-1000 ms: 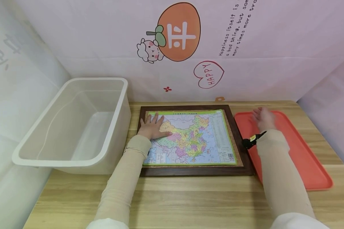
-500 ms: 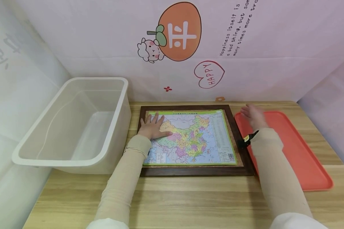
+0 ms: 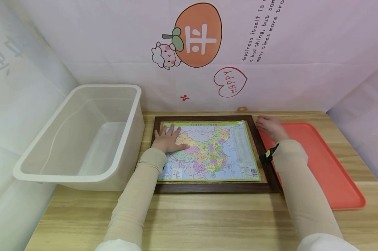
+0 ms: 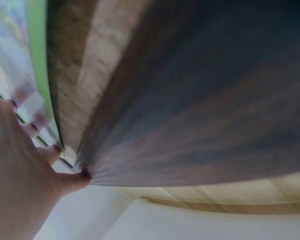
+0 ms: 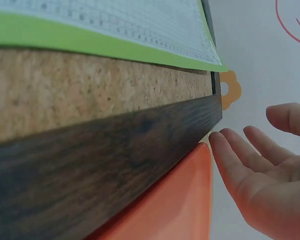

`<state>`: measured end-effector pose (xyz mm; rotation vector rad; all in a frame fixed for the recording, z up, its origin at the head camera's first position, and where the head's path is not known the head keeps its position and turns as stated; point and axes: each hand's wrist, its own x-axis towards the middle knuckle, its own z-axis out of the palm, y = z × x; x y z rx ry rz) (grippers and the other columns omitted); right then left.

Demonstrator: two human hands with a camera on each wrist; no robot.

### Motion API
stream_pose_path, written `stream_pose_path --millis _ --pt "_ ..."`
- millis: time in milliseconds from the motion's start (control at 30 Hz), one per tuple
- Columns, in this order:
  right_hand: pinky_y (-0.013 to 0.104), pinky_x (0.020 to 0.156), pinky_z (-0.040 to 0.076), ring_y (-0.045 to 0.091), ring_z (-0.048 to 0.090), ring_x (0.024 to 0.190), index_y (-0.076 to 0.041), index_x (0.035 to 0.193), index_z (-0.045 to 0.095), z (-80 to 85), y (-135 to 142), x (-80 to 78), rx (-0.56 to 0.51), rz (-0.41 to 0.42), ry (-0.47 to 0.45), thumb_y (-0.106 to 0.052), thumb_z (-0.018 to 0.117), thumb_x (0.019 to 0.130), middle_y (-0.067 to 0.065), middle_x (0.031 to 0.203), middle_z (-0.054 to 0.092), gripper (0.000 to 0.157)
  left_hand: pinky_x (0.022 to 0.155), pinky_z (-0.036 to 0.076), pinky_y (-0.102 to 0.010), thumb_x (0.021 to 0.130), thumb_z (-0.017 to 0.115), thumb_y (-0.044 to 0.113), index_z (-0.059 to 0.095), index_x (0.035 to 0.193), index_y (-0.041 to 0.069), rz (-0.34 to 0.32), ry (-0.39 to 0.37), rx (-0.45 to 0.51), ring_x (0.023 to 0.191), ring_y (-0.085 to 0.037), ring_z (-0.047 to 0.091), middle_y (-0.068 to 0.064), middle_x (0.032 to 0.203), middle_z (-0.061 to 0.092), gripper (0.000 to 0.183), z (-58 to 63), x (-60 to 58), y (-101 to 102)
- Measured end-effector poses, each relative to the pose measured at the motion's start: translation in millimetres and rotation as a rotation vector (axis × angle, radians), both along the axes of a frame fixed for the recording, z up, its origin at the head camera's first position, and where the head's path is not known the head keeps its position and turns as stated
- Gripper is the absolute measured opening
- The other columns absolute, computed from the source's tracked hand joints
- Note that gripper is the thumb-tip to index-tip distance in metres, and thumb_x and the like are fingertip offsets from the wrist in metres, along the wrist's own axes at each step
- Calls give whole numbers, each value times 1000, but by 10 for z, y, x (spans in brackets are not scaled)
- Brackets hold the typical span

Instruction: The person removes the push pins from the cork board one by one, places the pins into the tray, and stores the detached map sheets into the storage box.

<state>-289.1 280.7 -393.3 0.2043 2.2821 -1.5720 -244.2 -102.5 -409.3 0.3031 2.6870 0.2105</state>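
A green-bordered map sheet (image 3: pixel 207 150) lies on a cork board (image 5: pixel 90 90) with a dark wooden frame (image 3: pixel 217 188). My left hand (image 3: pixel 168 141) rests on the map's left part, fingers spread and thumb pointing right. In the left wrist view, that hand (image 4: pixel 25 175) lies along the map's edge, one digit reaching the dark frame. Beside the frame's far right corner is my right hand (image 3: pixel 272 128), over the end of the red tray. The right wrist view shows this hand (image 5: pixel 265 175) holding nothing, its fingers loosely bent, thumb apart, fingertips close to the frame's corner.
A white plastic tub (image 3: pixel 123 139) stands left of the board, near my left forearm. To the right, a red tray (image 3: pixel 327 174) lies against the frame, partly under my right forearm. A printed white cloth (image 3: pixel 113 42) hangs behind the wooden table (image 3: pixel 220 223).
My right hand has moved left across the tray's far end to the frame's far right corner. The left hand, map and board have stayed in place.
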Motion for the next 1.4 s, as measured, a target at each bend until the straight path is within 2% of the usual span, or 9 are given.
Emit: stream_pose_path --millis 433,633,900,1000,1067,1100,1233,1300,1400 --pt "52 115 29 43 29 140 1 151 16 -4 -78 -41 253 83 24 -20 37 102 29 155 20 58 114 -1 -68 87 40 73 2 155 23 8 -10 -6 148 -41 -7 -9 163 -9 93 -15 -17 -5" --pt "60 113 24 46 21 142 0 152 15 24 -106 -25 367 184 45 -23 42 101 29 156 18 62 114 -2 -68 86 40 73 2 155 23 10 -17 -6 149 -41 -8 -9 163 -9 93 -27 -30 -6" --pt "61 107 33 51 30 135 9 145 27 -4 -125 -35 565 362 187 -17 47 99 35 148 28 57 114 -1 -68 87 41 71 4 155 22 6 -1 1 149 -41 -6 -10 163 -7 92 -14 -14 -5" --pt "62 101 38 52 38 129 10 144 31 -19 -114 -25 640 413 227 -18 48 99 37 143 34 56 114 -1 -68 87 41 71 3 155 22 5 -2 3 149 -41 -6 -10 163 -7 92 -11 -9 -3" --pt "57 88 46 49 55 98 11 142 33 -36 -100 -27 701 451 256 -19 49 98 38 116 54 56 114 -1 -68 87 41 71 3 155 22 4 -3 2 148 -41 -6 -10 163 -8 92 -12 -10 -2" --pt "56 87 47 49 55 97 11 142 34 -40 -96 -24 732 470 269 -20 49 98 38 114 56 56 114 -1 -68 87 41 71 3 155 22 3 -3 2 148 -41 -6 -10 163 -8 92 -13 -11 -2" --pt "59 96 43 51 52 109 11 143 32 -62 -69 -12 776 528 283 -20 47 99 38 121 52 57 114 0 -68 87 39 72 2 155 22 -4 -7 -11 148 -41 -6 -10 162 -8 92 -20 -22 -3" --pt "63 108 30 55 28 134 10 144 30 -76 -52 0 791 555 288 -20 46 99 38 147 27 57 114 0 -68 87 39 73 2 155 22 -4 -9 -17 148 -41 -7 -10 162 -9 92 -21 -30 -5" --pt "63 109 28 54 25 136 8 146 28 -113 -17 4 821 586 304 -21 45 99 36 151 22 58 114 0 -68 87 38 73 1 155 22 -4 -10 -17 149 -40 -7 -10 162 -9 93 -22 -40 -5"
